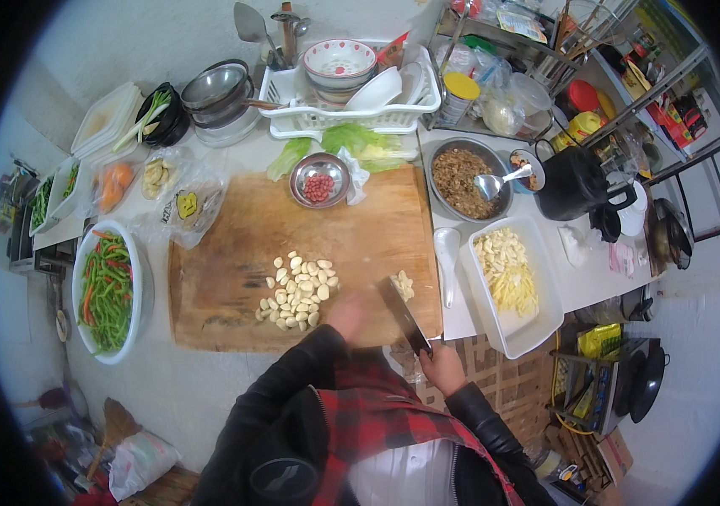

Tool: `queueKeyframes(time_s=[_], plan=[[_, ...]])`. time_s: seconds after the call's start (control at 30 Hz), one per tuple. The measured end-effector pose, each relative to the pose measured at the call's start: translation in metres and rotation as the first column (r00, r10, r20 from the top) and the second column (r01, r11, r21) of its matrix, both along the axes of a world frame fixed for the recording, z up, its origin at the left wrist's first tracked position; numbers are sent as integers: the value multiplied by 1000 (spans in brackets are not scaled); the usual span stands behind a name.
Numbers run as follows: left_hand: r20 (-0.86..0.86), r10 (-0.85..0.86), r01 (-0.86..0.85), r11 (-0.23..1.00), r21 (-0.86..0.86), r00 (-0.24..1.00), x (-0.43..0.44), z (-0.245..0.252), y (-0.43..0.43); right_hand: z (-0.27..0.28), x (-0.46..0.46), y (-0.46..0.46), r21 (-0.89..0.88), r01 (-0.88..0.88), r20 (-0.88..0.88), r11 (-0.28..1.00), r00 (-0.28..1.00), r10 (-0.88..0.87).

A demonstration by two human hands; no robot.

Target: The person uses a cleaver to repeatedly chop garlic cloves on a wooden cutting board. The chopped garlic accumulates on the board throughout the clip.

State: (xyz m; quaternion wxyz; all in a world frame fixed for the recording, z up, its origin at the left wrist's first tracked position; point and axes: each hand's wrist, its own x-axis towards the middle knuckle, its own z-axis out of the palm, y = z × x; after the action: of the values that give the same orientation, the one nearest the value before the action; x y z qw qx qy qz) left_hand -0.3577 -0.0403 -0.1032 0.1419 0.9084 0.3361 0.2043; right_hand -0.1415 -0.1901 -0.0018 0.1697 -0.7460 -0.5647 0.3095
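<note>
My right hand [443, 369] grips the handle of a cleaver [403, 315] at the right front of a wooden cutting board [239, 221]. Against the far side of its blade lies a small heap of sliced garlic [403, 284]. My left hand [346, 314] is blurred over the board, just right of a pile of peeled garlic cloves [300, 291]; whether its fingers hold anything is unclear. Beyond the board's right edge, a white plastic tub [546, 303] contains sliced garlic and pale yellow shreds. A white spoon [446, 265] lies between tub and board.
A metal bowl of red peanuts [320, 180] sits at the board's back, near lettuce leaves [360, 145]. Left stands a basin of cut green peppers [107, 291]. A pan of brown minced food [464, 177] and a black kettle [572, 183] occupy the right. Behind is a dish rack [277, 117].
</note>
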Motion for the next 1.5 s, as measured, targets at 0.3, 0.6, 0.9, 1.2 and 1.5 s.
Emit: queueKeyframes(time_s=[0.3,0.6,0.9,1.2,1.5], plan=[[66,-3,1,1000,29,998,-5,-1,-14,8,-15,-4,-84,-119,242,989,961,136],[188,17,-36,995,95,982,-5,-28,-21,5,-20,-2,-74,-114,224,991,966,128],[205,5,-22,997,78,979,-6,-27,-18,7,-21,5,-138,-99,220,985,967,128],[279,-24,-7,994,109,960,-3,-21,-16,4,-21,6,-139,-68,219,988,971,97],[183,-48,25,992,125,982,-4,-26,-15,14,-18,0,-68,-126,280,990,950,140]])
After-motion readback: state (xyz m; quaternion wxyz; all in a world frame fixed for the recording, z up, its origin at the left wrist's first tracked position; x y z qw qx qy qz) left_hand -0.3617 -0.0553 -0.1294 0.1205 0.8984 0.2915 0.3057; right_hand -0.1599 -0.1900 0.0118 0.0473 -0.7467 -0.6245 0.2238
